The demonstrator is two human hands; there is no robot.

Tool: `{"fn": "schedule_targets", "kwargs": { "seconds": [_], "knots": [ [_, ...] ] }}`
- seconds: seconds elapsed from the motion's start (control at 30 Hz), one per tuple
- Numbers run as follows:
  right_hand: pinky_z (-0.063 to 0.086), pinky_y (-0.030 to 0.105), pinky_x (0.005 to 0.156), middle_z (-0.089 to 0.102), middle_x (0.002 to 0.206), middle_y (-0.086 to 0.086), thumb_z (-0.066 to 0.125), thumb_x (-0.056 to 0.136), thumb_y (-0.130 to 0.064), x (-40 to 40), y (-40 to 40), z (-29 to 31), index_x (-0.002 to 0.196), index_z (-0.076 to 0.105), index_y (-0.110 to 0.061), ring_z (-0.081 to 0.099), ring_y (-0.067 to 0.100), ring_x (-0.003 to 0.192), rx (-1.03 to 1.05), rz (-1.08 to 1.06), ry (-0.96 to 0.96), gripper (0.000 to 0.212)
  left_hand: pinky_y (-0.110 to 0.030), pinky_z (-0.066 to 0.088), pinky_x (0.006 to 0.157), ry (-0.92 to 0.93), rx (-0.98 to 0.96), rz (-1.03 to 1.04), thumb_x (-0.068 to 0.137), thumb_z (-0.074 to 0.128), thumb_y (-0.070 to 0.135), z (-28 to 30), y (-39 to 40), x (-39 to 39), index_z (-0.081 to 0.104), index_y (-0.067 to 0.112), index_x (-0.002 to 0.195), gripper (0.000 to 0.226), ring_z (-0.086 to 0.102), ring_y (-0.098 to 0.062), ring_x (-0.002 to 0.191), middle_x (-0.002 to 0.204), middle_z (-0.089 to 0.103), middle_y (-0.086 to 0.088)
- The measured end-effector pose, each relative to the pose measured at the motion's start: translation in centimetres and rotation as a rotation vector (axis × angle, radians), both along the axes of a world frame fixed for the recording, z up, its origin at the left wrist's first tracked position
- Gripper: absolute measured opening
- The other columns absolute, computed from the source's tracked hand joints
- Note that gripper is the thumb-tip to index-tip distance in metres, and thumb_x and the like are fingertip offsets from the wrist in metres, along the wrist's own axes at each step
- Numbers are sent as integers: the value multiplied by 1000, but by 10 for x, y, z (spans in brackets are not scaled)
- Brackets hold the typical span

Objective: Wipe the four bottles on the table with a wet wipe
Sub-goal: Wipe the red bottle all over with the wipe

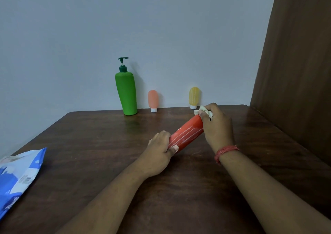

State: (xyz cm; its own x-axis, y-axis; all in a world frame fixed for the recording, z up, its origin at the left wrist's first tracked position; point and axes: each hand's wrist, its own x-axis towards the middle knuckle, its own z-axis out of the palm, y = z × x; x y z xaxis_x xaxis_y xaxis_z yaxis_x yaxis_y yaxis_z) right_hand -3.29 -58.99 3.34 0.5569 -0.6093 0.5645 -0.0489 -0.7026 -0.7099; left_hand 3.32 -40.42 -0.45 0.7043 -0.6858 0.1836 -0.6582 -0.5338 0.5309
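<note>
A red-orange bottle (188, 133) is held tilted above the brown table (100, 153), its far end pointing up and to the right. My left hand (159, 151) grips its near end. My right hand (215, 122) holds a crumpled white wet wipe (203, 109) against the bottle's far end. At the table's back edge by the wall stand a tall green pump bottle (126, 94), a small peach bottle (152, 100) on its white cap, and a small yellow bottle (194, 96) on its white cap.
A blue and white pack of wipes (18, 180) lies at the table's left front edge. A brown wooden panel (295, 63) rises along the right side. A pale wall stands behind the table.
</note>
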Motion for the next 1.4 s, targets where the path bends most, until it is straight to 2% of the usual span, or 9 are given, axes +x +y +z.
{"fn": "schedule_targets", "kwargs": {
  "seconds": [0.13,0.23,0.37,0.5,0.6,0.87,0.93,1.17,1.4],
  "knots": [
    [43,24,76,60,111,3,43,105,-29,1,-4,3,112,64,-12,54,13,96,-12,-2,-4,28,-42,48,97,-2,4,-14,101,52,43,0,0,-1,39,29,122,29,45,-15,110,119,43,5],
    [46,22,72,66,106,0,43,105,-27,2,-14,3,115,67,-17,60,13,97,212,136,-35,27,-43,48,98,13,-9,2,102,52,43,0,1,0,39,28,124,30,46,-15,111,121,44,4],
    [54,33,88,71,111,2,51,101,-11,1,-32,-2,110,69,-21,65,19,109,552,361,-154,23,-45,48,98,26,-23,-2,102,51,43,-2,3,2,39,28,124,28,47,-16,111,120,45,4],
    [52,41,99,71,115,0,50,101,-9,4,-40,-5,114,72,-21,64,17,113,459,451,-77,28,-44,49,99,61,-28,-14,102,49,45,-2,6,4,36,30,127,32,46,-15,114,125,44,4],
    [50,33,100,64,130,-3,52,101,-16,-1,-40,-2,131,62,-25,58,11,122,450,669,-11,33,-45,48,99,92,-61,-18,103,48,45,-3,8,7,36,31,126,29,48,-15,113,125,46,3],
    [54,30,77,71,97,-2,77,83,-23,3,-37,-4,102,71,-19,66,17,92,151,233,-7,20,-41,48,99,99,-51,-23,103,48,45,-2,9,6,35,33,125,28,47,-14,114,126,45,4],
    [50,25,69,70,93,-3,78,83,-24,1,-35,-3,96,69,-19,65,15,87,112,208,-23,16,-39,47,98,99,-57,-30,104,48,43,-1,10,5,35,32,125,27,47,-14,114,126,45,4],
    [52,28,94,62,130,-8,63,96,-19,-1,-30,-1,129,60,-36,57,9,120,281,616,-34,38,-41,46,102,120,-45,-53,103,49,43,2,10,4,32,31,134,37,45,-14,119,132,43,4],
    [48,25,67,69,93,-3,77,83,-21,0,-30,0,92,65,-20,63,15,86,138,234,-63,15,-37,47,95,97,-64,-54,103,50,42,1,10,5,36,29,128,31,48,-15,112,126,46,2]
  ]
}}
